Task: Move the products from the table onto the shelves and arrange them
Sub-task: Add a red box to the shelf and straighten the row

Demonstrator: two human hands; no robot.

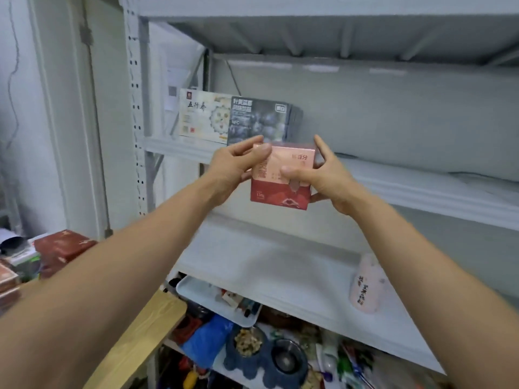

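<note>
Pink-and-red product box [280, 196]: held in the air by both hands, upright with a slight tilt, its printed front towards the camera. It sits in front of the front lip of the middle shelf [421, 192], not resting on it. Left hand [233, 167]: clamped on the box's upper left corner, thumb on the front face, fingers curled behind. Right hand [325, 178]: clamped on the right side, thumb laid across the front face, index finger raised along the right edge, remaining fingers under the lower right corner. Just behind and above the held box, a dark blueberry-print box [257, 119] stands upright on the middle shelf; a cream box with black characters [200, 115] stands to its left, partly overlapped by it. The rest of that shelf runs off to the right. Lower shelf [266, 262]: one pink cylindrical container with dark lettering [365, 284], well to the right. Beneath it: a white tray [196, 293] with small items, a blue bag [209, 336], and a blue double pet bowl [265, 355] with dry food in one side. Wooden table [146, 332] at lower left; a dark red box [61, 249] lies further left among other blurred packages.
</note>
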